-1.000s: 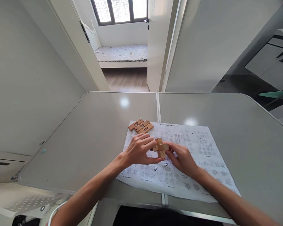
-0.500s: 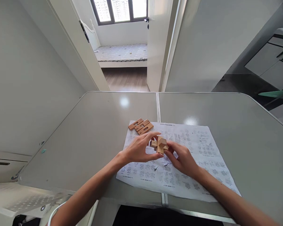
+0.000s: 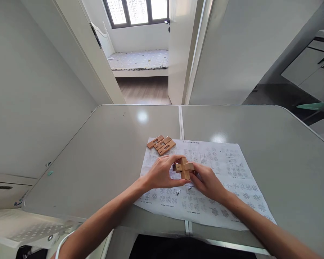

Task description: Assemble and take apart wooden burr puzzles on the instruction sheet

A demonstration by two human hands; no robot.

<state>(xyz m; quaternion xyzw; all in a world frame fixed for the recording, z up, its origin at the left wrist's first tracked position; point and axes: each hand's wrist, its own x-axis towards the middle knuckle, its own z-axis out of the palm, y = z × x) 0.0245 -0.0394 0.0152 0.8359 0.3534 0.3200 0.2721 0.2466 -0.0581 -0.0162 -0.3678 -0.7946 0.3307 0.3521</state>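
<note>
Between my two hands is a light wooden interlocking puzzle (image 3: 184, 169), built of crossed blocks, with a dark number on one block's side. My left hand (image 3: 162, 172) grips it from the left, fingers over the top and thumb along the bottom. From the right, my right hand (image 3: 207, 180) pinches the block that sticks out on that side; its fingertips are partly hidden. Beyond my left hand, several flat wooden pieces (image 3: 162, 144) with slots and numbers lie side by side. Under everything spreads a white instruction sheet (image 3: 232, 172) printed with small diagrams.
Two tiny silvery bits (image 3: 178, 192) rest on the sheet near my hands. The grey table (image 3: 118, 144) has a metal seam down its middle. Past its far edge, an open door (image 3: 182, 54) leads to a room with a bed (image 3: 140, 61).
The puzzle has turned in my hands, so its numbered block and right-hand block face differently. Both hands have shifted slightly toward me. The flat pieces have stayed put.
</note>
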